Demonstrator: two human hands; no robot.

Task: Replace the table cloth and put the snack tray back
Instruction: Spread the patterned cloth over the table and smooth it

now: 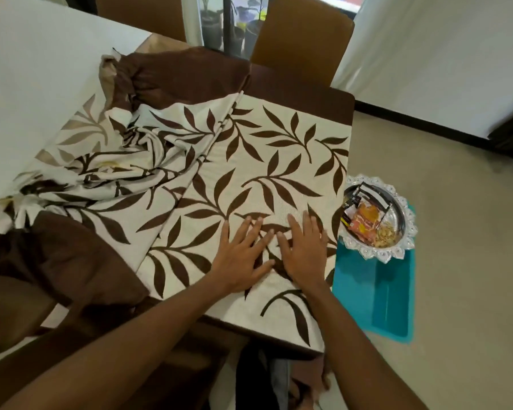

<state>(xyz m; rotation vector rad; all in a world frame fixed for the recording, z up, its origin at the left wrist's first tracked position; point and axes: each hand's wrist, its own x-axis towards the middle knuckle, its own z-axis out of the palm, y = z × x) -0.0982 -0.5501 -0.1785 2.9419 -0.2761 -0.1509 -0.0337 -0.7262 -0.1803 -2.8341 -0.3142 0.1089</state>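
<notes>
Under left hand (243,257) and right hand (305,253), flat tablecloth (279,155)

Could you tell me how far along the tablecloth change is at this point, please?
Done: the right side of the leaf-print tablecloth already lies flat. In hand: the left hand and right hand press flat on it, fingers straight, apparently smoothing it. Left: its left side is bunched in folds, and the snack tray sits aside on a teal seat, not yet put back.
</notes>
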